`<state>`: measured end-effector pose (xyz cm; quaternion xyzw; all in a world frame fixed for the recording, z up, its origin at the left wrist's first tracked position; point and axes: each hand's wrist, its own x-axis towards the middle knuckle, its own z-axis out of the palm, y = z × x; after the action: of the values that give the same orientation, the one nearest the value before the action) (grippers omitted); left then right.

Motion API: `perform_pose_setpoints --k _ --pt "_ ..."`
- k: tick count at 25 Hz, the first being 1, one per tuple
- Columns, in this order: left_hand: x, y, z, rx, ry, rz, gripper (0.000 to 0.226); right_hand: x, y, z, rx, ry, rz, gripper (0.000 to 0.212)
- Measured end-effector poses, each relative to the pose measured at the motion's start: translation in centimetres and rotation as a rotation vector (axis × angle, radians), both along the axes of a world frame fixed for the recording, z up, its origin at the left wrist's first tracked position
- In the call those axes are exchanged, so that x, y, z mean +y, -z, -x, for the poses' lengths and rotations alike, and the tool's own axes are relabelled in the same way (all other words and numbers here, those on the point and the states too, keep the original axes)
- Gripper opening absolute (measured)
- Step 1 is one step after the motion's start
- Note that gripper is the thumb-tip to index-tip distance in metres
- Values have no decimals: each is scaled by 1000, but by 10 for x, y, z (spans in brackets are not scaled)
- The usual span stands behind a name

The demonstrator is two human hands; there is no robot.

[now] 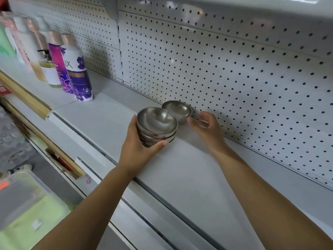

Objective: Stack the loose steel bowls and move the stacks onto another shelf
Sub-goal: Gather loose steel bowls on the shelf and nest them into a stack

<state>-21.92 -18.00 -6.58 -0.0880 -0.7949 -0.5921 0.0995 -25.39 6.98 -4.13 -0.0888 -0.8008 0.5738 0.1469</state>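
Steel bowls sit on a white shelf (189, 168) backed by a pegboard wall (234, 69), which fills the far and right side of the view. At the far left of the shelf stands a row of bottles (54, 56), the nearest of them a purple and white bottle (77, 69) with flower print. Both bare forearms reach in from the near edge. The stack of bowls (156, 129), several nested with their open sides up, stands near the middle of the shelf. The left hand (138, 150) grips this stack from its near left side: the thumb lies along the lower front of the stack and the other fingers wrap behind the left wall, mostly hidden. Just beyond and to the right, a single bowl (177, 109) stands against the foot of the pegboard, touching or nearly touching the stack's far rim. The right hand (205, 127) hovers just right of this single bowl, fingers loosely curled and spread, holding nothing; the fingertips (191, 121) are just beside its near right rim, and contact cannot be told
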Motion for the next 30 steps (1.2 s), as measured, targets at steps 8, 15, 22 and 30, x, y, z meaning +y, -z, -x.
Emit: perform_pose_setpoints --k 8,15,22,30 --pt "-5 3 -2 50 -115 -171 101 -1 19 36 -47 -74 -60 85" --pt "-8 10 2 64 -192 -182 105 -6 22 61 -10 -117 -74 103" --pt "-10 8 1 75 -173 -168 102 -4 23 61 -6 -125 12 77" --pt "-11 8 4 62 -156 -185 99 -8 -18 29 137 -120 220 17"
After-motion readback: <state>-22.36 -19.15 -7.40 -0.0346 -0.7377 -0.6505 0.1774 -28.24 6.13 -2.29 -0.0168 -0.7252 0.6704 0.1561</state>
